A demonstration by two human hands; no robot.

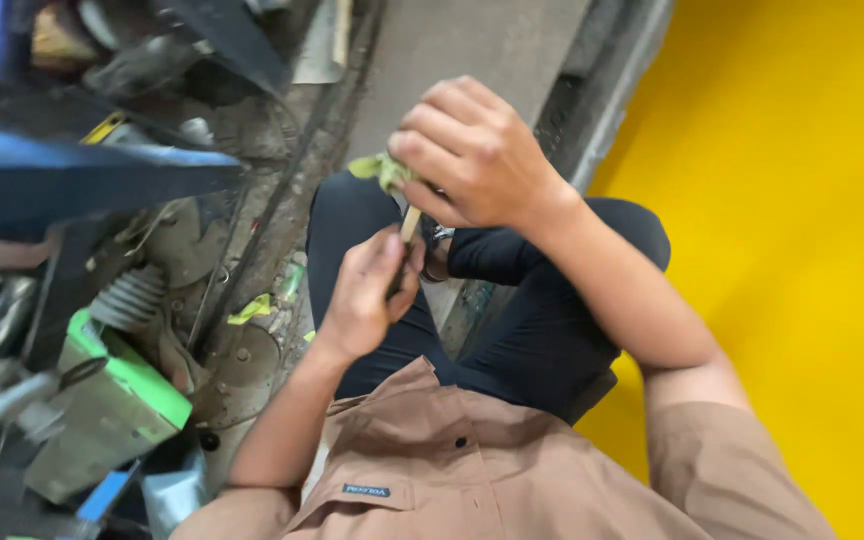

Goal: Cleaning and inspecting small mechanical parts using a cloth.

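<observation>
Yellow floor (812, 200) beside hands (422, 220) gripping stick (410, 224), green rag (384, 168).

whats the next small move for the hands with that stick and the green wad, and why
Probably draw the right hand and its green wad a little further along the thin stick. The left hand pinches the stick's lower end, the right hand is closed over the wad at its upper end, and both hover above the lap, so the grip looks steady. What the stick is cannot be told.
</observation>
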